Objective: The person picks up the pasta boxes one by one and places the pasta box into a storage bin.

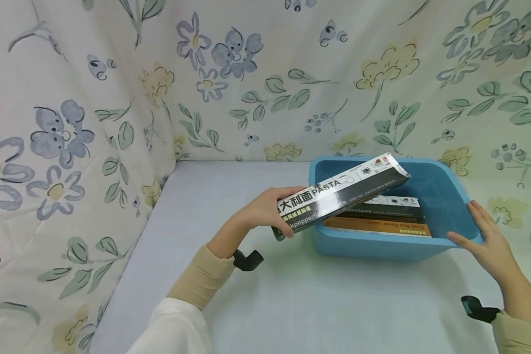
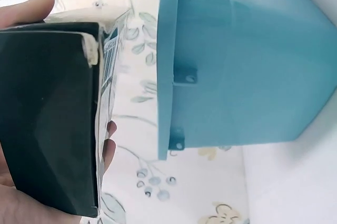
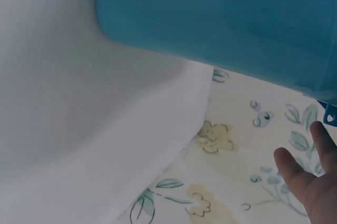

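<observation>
My left hand [image 1: 267, 211] grips the near left end of a pasta box [image 1: 342, 191], black and white with "PASTA" printed on it. The box slants up to the right over the left part of a blue plastic bin [image 1: 358, 248]. In the left wrist view, the box's dark end [image 2: 50, 119] faces the camera, with fingers and thumb around it. At the bin's right front corner, my right hand [image 1: 493, 246] touches the rim with spread, fairly straight fingers. Inside the bin lie another black-and-white box [image 1: 387, 209] and an orange box [image 1: 380, 227], partly hidden by the held box.
The bin stands on a pale table [image 1: 287, 295] near its back edge. Behind and to the left hangs a floral curtain [image 1: 247, 113]. Small tabs [image 2: 185, 75] stick out under the bin's rim. Dark wrist-worn pieces [image 1: 247, 260] project beside both wrists.
</observation>
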`<state>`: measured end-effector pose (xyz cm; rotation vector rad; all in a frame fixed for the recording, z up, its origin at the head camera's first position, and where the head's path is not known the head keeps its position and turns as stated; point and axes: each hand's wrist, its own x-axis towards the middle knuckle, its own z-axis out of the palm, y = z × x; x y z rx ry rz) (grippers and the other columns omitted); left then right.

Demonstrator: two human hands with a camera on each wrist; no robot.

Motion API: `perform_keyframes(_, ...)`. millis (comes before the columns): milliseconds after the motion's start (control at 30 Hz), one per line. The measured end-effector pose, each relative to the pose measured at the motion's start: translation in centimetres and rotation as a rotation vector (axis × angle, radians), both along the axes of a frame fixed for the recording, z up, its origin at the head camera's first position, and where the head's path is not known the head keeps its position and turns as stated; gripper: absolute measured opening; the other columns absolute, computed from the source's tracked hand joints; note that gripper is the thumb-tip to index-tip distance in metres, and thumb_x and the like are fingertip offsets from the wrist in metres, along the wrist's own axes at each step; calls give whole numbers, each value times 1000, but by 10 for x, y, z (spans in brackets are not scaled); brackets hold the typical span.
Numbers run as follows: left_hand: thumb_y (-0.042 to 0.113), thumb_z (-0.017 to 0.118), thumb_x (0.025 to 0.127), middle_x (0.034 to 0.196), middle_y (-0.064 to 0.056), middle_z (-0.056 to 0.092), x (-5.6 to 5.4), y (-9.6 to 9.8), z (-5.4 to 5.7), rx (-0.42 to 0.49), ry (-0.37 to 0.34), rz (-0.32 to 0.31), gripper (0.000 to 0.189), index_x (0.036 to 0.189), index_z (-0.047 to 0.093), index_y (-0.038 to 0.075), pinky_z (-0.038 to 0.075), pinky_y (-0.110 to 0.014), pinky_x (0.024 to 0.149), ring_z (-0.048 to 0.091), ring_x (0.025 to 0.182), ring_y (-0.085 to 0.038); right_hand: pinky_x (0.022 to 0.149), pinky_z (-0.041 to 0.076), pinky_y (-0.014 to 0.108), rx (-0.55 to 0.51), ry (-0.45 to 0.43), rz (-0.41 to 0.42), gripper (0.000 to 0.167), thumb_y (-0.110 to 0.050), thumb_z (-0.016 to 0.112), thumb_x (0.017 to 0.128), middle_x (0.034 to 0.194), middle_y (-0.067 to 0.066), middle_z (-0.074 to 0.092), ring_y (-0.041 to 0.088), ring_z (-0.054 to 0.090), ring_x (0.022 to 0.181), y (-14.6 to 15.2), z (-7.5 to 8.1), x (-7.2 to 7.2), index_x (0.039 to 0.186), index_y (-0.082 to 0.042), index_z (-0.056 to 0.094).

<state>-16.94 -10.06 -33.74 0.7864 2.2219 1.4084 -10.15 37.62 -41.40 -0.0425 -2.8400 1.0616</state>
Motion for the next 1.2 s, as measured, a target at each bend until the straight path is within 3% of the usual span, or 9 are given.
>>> perform_keyframes(300,-1,85,54,116,-9,60,-24,29,14,-59,-10,-161,98,144,47,8,51,-28,72,54,93,-19,95,3,81,13,-5,16,87,-34,58,94,160,20,-8,57,-7,138,0,1,1,156,-7,2)
perform_keyframes(633,-3,83,58,118,-5,64,-47,81,27,-274,-6,-288,95,145,46,9,50,-28,71,56,91,-17,97,4,80,13,6,19,87,-33,58,94,161,18,-7,55,-6,139,0,3,0,156,-7,3)
perform_keyframes(733,0,85,58,116,-2,63,-52,98,28,-354,-1,-287,96,145,47,12,49,-26,69,53,90,-16,98,4,79,14,14,22,87,-33,59,94,161,18,-6,54,-7,140,1,3,0,156,-6,4)
perform_keyframes(967,9,86,65,147,-2,44,-61,133,27,-594,111,-278,94,148,43,19,39,-24,58,44,86,-14,97,4,80,16,10,19,87,-32,59,94,161,19,-6,53,-7,140,1,2,0,155,-6,4)
perform_keyframes(1033,10,86,65,144,-1,49,-61,141,25,-636,142,-284,93,148,44,20,37,-24,58,44,84,-13,97,4,80,15,12,20,86,-31,59,94,161,19,-5,53,-7,140,2,2,0,155,-5,4)
perform_keyframes(1200,12,85,67,145,2,47,-61,155,21,-704,158,-316,92,149,42,21,39,-23,62,45,96,-13,97,3,79,5,13,24,86,-31,59,94,161,19,-5,53,-7,141,2,2,0,156,-5,4)
